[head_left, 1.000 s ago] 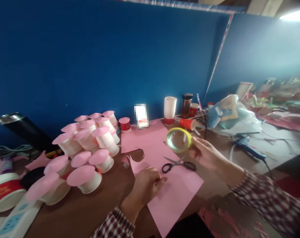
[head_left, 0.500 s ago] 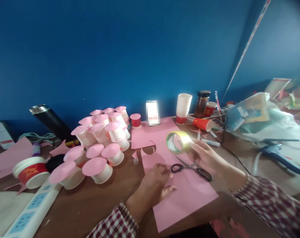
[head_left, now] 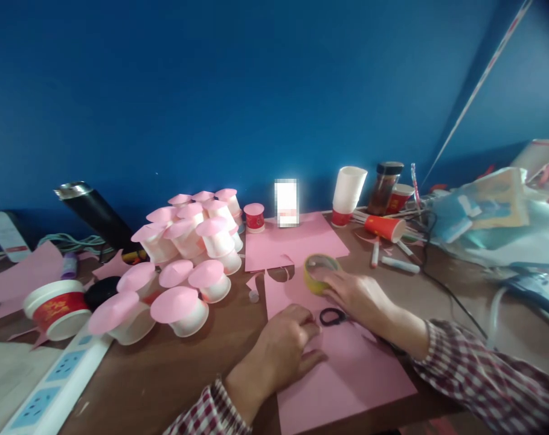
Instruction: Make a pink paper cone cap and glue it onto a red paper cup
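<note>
My right hand [head_left: 367,301] grips a roll of yellowish tape [head_left: 309,279] low over the pink paper, fingers on its near right side. Beneath that hand lie scissors, largely covered, with one black handle loop [head_left: 332,317] showing. My left hand [head_left: 284,341] rests over the sheet of pink paper [head_left: 342,383], fingers bent and the thumb apart from them; no object shows clearly between them. Left of it stand several upturned paper cups with pink cone tops [head_left: 174,304]. A small clear round piece [head_left: 253,296] sits by a pink scrap.
A power strip [head_left: 52,386] and a red-and-white tub [head_left: 59,308] are at left, with a black flask [head_left: 95,214] behind. Stacked white cups [head_left: 349,193], a jar [head_left: 385,188], a tipped red cup [head_left: 385,228] and markers [head_left: 400,264] stand or lie right. A plastic bag [head_left: 487,211] lies farther right.
My right hand has lowered the tape roll from above the paper and now covers most of the scissors. My left hand stays near the same spot, thumb now farther from the fingers.
</note>
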